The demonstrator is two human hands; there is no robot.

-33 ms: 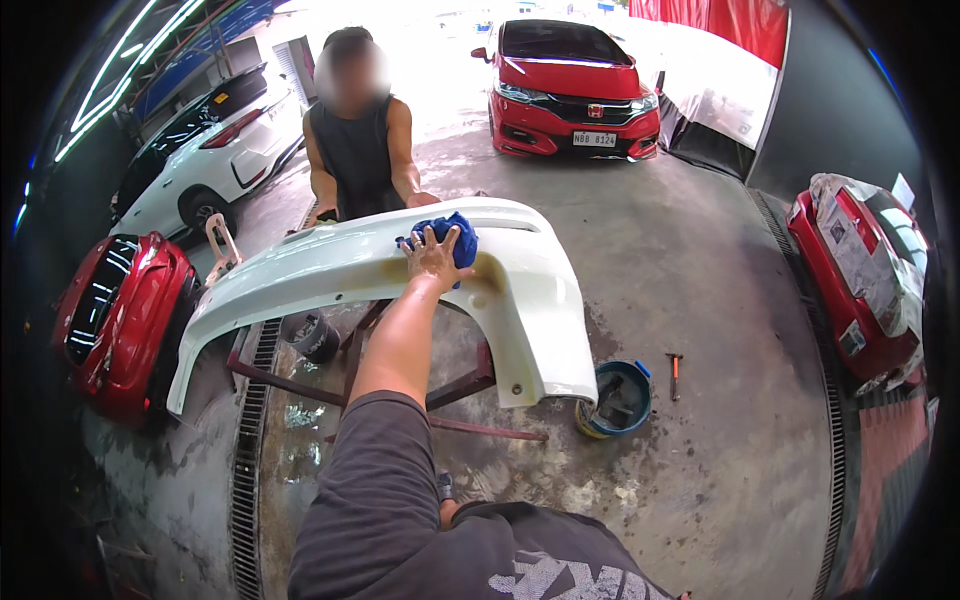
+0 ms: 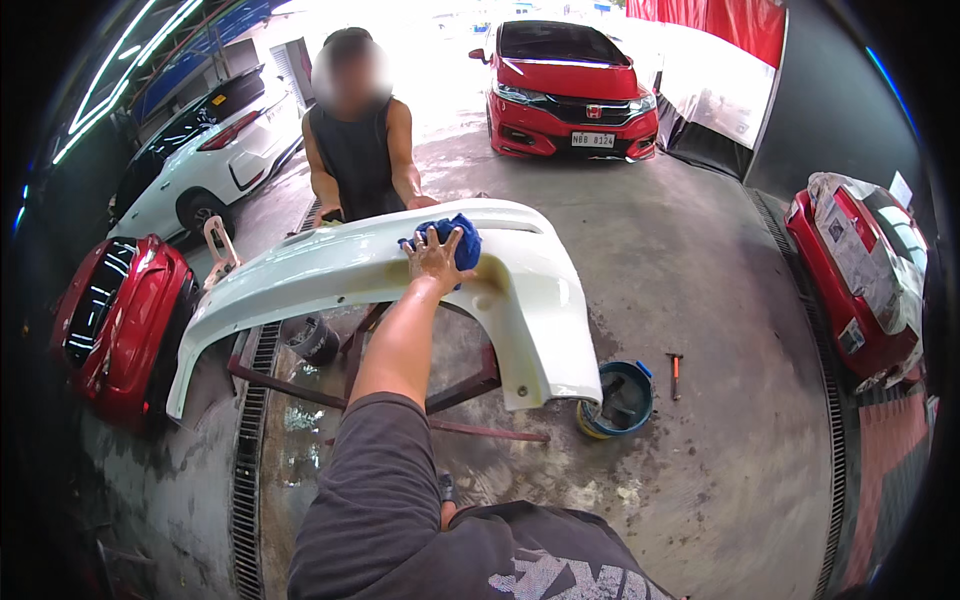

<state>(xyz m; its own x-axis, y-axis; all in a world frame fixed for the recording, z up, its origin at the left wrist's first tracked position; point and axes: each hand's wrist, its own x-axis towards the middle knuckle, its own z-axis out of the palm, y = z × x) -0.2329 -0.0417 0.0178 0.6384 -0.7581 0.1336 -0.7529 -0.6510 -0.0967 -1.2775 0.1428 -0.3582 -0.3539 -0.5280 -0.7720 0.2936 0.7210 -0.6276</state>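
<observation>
Closest to the camera is a dark grey T-shirt [image 2: 520, 550] with a pale print; its left sleeve leads up to the left hand [image 2: 436, 264], fingers spread wide and palm down on one bunched blue cloth [image 2: 467, 243]; the right hand I can't make out, so no idea what it's doing.

The cloth sits on the upper face of one long, glossy white, arched car bumper [image 2: 545, 300], just beside a yellowish-brown patch on the curve; the bumper rests across one dark reddish metal stand [image 2: 485, 372].

Two buckets on the floor; the blue-rimmed, yellow-sided round bucket [image 2: 590, 428] is by the bumper's right end, with something grey inside, can't tell if it's all liquid or something soaking; the black bucket [image 2: 322, 348] is under the arch on the left, contents too dark to read. One orange-handled hammer [image 2: 675, 380] lies right of the blue-rimmed one; two dark slotted floor drains, one on the left [image 2: 246, 480] and one on the right [image 2: 832, 430].

Across the bumper stands one co-worker in a dark sleeveless top [image 2: 355, 155], both hands low by its far edge; one pale plastic chair [image 2: 220, 255] off to the left.

Vehicles around: one red car at left [image 2: 150, 320]; one red vehicle at right, partly covered in pale sheeting [image 2: 850, 260]; one white car [image 2: 225, 160] farther back left; one red car facing us [image 2: 560, 85] at the back.
</observation>
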